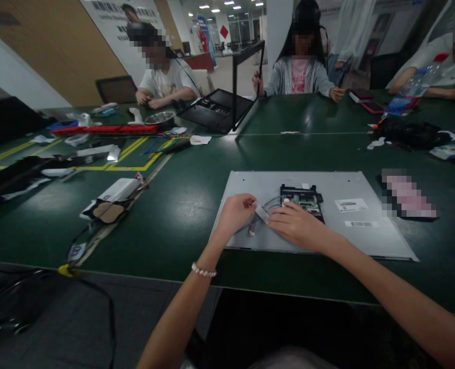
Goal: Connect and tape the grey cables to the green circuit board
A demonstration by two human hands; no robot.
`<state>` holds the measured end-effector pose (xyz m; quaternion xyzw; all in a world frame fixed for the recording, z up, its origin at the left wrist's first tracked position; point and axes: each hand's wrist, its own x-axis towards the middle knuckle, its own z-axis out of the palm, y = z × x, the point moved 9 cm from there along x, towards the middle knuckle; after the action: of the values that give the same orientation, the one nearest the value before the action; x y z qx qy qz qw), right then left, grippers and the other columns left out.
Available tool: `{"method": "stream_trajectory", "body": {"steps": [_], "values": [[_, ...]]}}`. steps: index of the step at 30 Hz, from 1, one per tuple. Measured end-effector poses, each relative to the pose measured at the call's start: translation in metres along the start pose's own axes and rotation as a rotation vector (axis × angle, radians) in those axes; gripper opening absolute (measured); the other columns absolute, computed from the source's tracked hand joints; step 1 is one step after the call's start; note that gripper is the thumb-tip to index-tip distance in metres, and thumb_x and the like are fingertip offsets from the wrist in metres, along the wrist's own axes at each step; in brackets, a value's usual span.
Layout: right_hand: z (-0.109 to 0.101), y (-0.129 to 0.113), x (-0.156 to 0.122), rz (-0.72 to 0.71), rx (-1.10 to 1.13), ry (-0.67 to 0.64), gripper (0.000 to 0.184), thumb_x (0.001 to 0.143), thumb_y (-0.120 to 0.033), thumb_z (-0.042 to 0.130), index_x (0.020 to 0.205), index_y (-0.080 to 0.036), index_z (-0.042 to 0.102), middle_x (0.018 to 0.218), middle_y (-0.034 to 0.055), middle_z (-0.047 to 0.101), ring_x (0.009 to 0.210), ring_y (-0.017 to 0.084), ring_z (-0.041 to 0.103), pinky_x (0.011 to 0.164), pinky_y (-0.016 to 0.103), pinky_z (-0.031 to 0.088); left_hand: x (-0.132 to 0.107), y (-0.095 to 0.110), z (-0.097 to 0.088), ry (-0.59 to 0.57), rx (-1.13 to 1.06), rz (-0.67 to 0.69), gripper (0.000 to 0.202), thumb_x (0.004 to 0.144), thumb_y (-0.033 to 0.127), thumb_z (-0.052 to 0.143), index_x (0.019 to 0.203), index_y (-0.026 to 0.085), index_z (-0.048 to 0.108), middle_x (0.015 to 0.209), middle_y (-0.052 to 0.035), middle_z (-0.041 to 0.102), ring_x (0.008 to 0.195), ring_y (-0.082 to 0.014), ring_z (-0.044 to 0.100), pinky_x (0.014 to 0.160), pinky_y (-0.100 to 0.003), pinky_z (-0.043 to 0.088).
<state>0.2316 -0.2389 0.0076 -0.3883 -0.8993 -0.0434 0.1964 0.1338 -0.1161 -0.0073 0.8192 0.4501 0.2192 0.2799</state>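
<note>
A flat grey metal panel (246, 184), like the back of a display, lies before me on the green table. On it sits a green circuit board in a black frame (302, 195), with thin grey cables (272, 201) running out to the left. My left hand (235, 212) is closed, its fingertips pinching the upper end of a whitish translucent strip of tape (261, 211) over those cables. Stretched out low over the panel, the fingers of my right hand (298, 224) touch the strip's lower end and the cables. Its thumb is hidden. A loose cable connector (252, 229) rests below the strip.
A taped white power strip (114, 200) with a black cord lies to the left. Beyond it are red rails (104, 130) and wires. A phone (410, 195) lies right of the panel. Across the table sit several people, one holding a black frame (235, 92).
</note>
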Motion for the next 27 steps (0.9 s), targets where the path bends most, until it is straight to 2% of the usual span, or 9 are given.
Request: {"method": "stream_trajectory", "body": {"steps": [3, 8, 13, 15, 18, 21, 24, 27], "values": [[0.003, 0.001, 0.001, 0.015, -0.067, 0.016, 0.022, 0.095, -0.011, 0.053, 0.107, -0.017, 0.070, 0.113, 0.0073, 0.073, 0.112, 0.025, 0.061, 0.105, 0.050, 0.039, 0.001, -0.002, 0.004, -0.020, -0.034, 0.008, 0.018, 0.081, 0.021, 0.057, 0.086, 0.017, 0.073, 0.082, -0.0059, 0.074, 0.074, -0.0175, 0.068, 0.070, -0.028, 0.052], [0.002, 0.000, 0.003, 0.000, -0.076, 0.079, 0.019, 0.094, -0.011, 0.054, 0.098, -0.018, 0.072, 0.102, 0.0076, 0.075, 0.105, 0.022, 0.064, 0.103, 0.046, 0.040, 0.002, -0.005, 0.007, -0.023, -0.066, 0.024, 0.018, 0.083, 0.023, 0.056, 0.086, 0.017, 0.073, 0.082, -0.0057, 0.074, 0.073, -0.0171, 0.068, 0.069, -0.027, 0.052], [-0.005, -0.004, 0.003, 0.000, -0.047, 0.143, 0.022, 0.094, -0.008, 0.052, 0.099, -0.015, 0.072, 0.105, 0.0102, 0.074, 0.101, 0.021, 0.066, 0.101, 0.043, 0.043, 0.001, 0.001, 0.004, -0.012, -0.027, 0.012, 0.015, 0.082, 0.017, 0.058, 0.088, 0.018, 0.072, 0.087, -0.0048, 0.074, 0.076, -0.0177, 0.068, 0.072, -0.029, 0.052], [-0.004, -0.006, 0.003, -0.004, -0.042, 0.148, 0.023, 0.093, -0.008, 0.051, 0.098, -0.016, 0.072, 0.103, 0.0103, 0.074, 0.100, 0.022, 0.066, 0.102, 0.044, 0.042, -0.001, 0.009, -0.004, 0.045, -0.029, 0.020, 0.021, 0.080, 0.013, 0.060, 0.099, 0.018, 0.069, 0.101, -0.0054, 0.073, 0.079, -0.0166, 0.068, 0.075, -0.030, 0.053], [-0.003, -0.006, 0.003, 0.009, -0.070, 0.153, 0.024, 0.094, -0.009, 0.049, 0.096, -0.017, 0.072, 0.100, 0.0098, 0.075, 0.100, 0.022, 0.066, 0.104, 0.047, 0.040, -0.012, 0.032, -0.023, 0.207, -0.002, 0.114, 0.035, 0.079, 0.010, 0.061, 0.113, 0.019, 0.063, 0.118, -0.0066, 0.065, 0.086, -0.0152, 0.066, 0.080, -0.030, 0.053], [-0.002, -0.006, 0.002, 0.016, -0.102, 0.157, 0.025, 0.095, -0.010, 0.048, 0.097, -0.016, 0.072, 0.100, 0.0102, 0.074, 0.100, 0.022, 0.065, 0.107, 0.048, 0.037, -0.032, 0.057, -0.032, 0.317, 0.113, 0.201, 0.021, 0.085, 0.011, 0.056, 0.104, 0.018, 0.063, 0.107, -0.0063, 0.063, 0.090, -0.0165, 0.063, 0.083, -0.032, 0.052], [-0.001, -0.006, 0.002, 0.019, -0.090, 0.157, 0.025, 0.094, -0.009, 0.048, 0.097, -0.017, 0.071, 0.099, 0.0104, 0.074, 0.101, 0.023, 0.066, 0.108, 0.049, 0.036, -0.049, 0.073, -0.020, 0.269, 0.271, 0.233, 0.015, 0.090, 0.012, 0.051, 0.097, 0.019, 0.063, 0.098, -0.0069, 0.064, 0.093, -0.0199, 0.062, 0.086, -0.035, 0.051], [0.000, -0.003, 0.001, 0.040, -0.045, 0.160, 0.024, 0.093, -0.008, 0.050, 0.097, -0.018, 0.072, 0.099, 0.0099, 0.074, 0.102, 0.023, 0.065, 0.108, 0.050, 0.036, -0.061, 0.076, -0.003, 0.206, 0.428, 0.205, 0.020, 0.090, 0.011, 0.049, 0.102, 0.020, 0.064, 0.109, -0.0091, 0.066, 0.102, -0.0240, 0.062, 0.089, -0.040, 0.050]]}}
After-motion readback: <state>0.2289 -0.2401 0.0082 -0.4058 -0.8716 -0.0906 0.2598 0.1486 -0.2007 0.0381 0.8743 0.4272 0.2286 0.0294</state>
